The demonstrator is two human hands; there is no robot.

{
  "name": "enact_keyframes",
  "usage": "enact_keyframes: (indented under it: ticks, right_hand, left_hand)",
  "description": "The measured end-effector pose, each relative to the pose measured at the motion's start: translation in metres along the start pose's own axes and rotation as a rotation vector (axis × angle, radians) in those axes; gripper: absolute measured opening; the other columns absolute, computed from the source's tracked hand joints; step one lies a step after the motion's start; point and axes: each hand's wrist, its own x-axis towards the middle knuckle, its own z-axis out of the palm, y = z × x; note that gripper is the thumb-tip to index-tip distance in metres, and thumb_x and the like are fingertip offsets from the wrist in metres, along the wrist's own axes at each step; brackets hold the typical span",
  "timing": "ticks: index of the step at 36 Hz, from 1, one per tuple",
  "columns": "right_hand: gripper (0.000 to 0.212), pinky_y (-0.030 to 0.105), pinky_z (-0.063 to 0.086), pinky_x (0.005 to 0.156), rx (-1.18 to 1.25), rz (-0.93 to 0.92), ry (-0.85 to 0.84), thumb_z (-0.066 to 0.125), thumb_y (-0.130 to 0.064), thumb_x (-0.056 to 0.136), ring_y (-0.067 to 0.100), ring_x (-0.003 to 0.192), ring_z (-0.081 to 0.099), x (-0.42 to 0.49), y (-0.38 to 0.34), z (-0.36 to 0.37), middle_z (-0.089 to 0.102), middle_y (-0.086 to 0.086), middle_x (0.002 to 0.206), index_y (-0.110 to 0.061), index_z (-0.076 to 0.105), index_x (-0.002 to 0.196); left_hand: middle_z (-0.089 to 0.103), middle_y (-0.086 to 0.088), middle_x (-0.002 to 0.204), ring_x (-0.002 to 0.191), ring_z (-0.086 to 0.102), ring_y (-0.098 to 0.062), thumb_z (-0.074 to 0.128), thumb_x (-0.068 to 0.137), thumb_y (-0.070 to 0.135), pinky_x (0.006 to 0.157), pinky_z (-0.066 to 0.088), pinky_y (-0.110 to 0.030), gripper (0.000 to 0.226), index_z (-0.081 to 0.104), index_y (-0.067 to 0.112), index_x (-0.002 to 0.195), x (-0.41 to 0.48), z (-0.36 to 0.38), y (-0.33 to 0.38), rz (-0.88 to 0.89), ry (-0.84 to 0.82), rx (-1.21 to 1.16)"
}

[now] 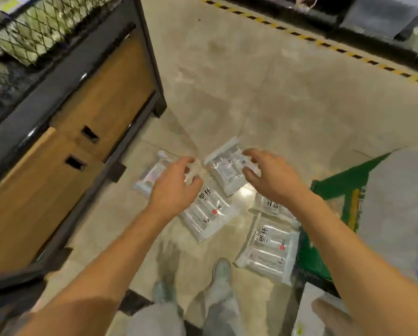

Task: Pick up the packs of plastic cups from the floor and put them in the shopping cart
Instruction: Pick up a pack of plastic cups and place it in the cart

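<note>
**Inspector:** Head view. Five packs of plastic cups (208,212) lie on the tiled floor (251,93), just right of the wooden cabinet (101,93). None is lifted. Your left hand (176,183) and right hand (268,173) hover spread above them, grasping nothing.

**Operator:** Handling?

**Inspector:** Probably light, with slick film and crushable cups. Grip each across its middle. Mind the cabinet's foot; bare tile shows beyond its far corner.
</note>
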Motion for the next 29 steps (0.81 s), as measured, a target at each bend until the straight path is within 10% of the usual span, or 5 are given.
enact_keyframes:
  ticks: [17,22,29]
  right_hand:
    - [0.060,0.048,0.047,0.100,0.071,-0.010,-0.253,0.043,-0.052,0.099,0.029,0.130,0.047,0.195,0.226,0.493,0.043,0.008,0.145,-0.045,0.018,0.154]
    - [0.065,0.049,0.044,0.104,-0.016,-0.128,-0.230,0.039,-0.060,0.098,0.032,0.134,0.039,0.241,0.276,0.573,0.036,0.016,0.152,-0.050,0.009,0.155]
    - [0.060,0.045,0.040,0.105,0.007,-0.203,-0.122,0.030,-0.060,0.101,0.029,0.130,0.037,0.243,0.288,0.604,0.041,0.015,0.145,-0.045,0.014,0.157]
  left_hand:
    - [0.028,-0.008,0.160,0.146,0.028,-0.027,0.054,0.095,0.040,0.114,0.033,-0.043,0.074,0.013,0.038,0.157,0.148,0.396,-0.377,-0.503,0.037,-0.129]
    - [0.007,0.000,0.163,0.144,0.030,-0.033,0.045,0.096,0.050,0.100,0.048,-0.055,0.070,0.002,0.056,0.151,0.164,0.476,-0.422,-0.533,0.125,-0.104]
    - [0.025,-0.013,0.159,0.140,0.029,-0.037,0.047,0.082,0.045,0.104,0.041,-0.061,0.075,0.022,0.052,0.152,0.172,0.521,-0.437,-0.510,0.358,-0.247]
